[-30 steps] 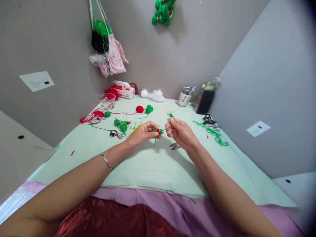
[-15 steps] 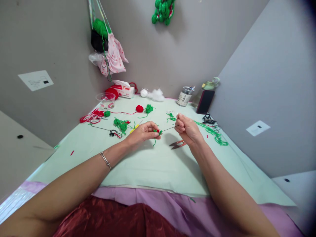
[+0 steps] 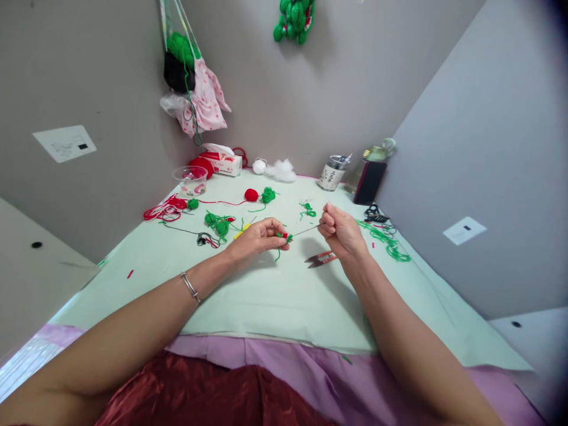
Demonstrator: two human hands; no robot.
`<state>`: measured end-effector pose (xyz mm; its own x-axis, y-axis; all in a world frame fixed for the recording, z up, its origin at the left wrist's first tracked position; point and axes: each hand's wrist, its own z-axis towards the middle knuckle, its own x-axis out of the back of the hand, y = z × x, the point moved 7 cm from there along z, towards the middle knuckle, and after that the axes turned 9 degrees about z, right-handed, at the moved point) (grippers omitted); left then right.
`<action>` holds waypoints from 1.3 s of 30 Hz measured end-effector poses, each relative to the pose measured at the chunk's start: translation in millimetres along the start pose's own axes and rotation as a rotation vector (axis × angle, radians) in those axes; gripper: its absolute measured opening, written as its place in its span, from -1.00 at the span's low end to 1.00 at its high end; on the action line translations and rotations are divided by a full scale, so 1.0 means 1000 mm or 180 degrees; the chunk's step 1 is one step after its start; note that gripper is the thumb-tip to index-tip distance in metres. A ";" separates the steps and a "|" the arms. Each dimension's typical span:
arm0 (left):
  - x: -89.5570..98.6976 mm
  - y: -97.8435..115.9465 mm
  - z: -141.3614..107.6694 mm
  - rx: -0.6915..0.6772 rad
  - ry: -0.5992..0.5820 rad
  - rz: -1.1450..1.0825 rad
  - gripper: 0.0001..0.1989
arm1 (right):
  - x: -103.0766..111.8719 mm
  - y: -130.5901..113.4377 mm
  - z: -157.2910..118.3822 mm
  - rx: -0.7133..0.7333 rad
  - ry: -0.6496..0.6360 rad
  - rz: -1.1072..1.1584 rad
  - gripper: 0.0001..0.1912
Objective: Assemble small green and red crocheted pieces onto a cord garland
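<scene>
Pinched in the fingertips of my left hand (image 3: 262, 238) is a small green and red yarn piece (image 3: 286, 236), with a green tail hanging below it. A dark thread (image 3: 307, 230) runs taut from this piece to my right hand (image 3: 339, 229), whose fingers are closed around its other end; whether a needle is inside them is hidden. Under the right hand, thread snips (image 3: 320, 259) with orange handles lie on the cloth, blades pointing left. Left of my left hand lie a tangle of green yarn (image 3: 217, 225) and a yellow item (image 3: 242, 231), partly covered.
Red yarn (image 3: 166, 208), a clear plastic tub (image 3: 190, 182) and a tissue box (image 3: 224, 163) stand back left. White stuffing (image 3: 281, 171), a pen tin (image 3: 332, 174) and a phone (image 3: 371, 183) against a bottle line the back. Loose green yarn (image 3: 393, 244) lies right, near black scissors (image 3: 375, 214).
My right hand has moved slightly to the right, drawing the dark thread out from the yarn piece. My left hand stays in nearly the same place.
</scene>
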<state>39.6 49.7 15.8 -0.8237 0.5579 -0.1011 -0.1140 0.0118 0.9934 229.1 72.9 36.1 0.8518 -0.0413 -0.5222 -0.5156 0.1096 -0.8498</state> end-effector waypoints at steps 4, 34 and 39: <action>0.001 -0.002 0.001 0.0004 0.0002 0.0020 -0.72 | 0.000 -0.001 0.000 -0.0003 0.0007 0.0018 -0.61; 0.017 -0.004 0.006 -0.0149 0.0516 -0.0292 -0.65 | -0.030 -0.004 -0.019 0.0418 -0.0363 -0.1198 -0.82; 0.017 -0.002 0.006 -0.0210 0.0487 -0.0284 -0.69 | -0.044 -0.010 -0.032 0.1220 -0.0625 -0.2224 -0.87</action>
<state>29.4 63.6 12.9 -0.8830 0.4244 -0.2007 -0.2224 -0.0017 0.9750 193.8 42.3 65.6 0.9838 -0.0550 0.1706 0.1768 0.4561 -0.8722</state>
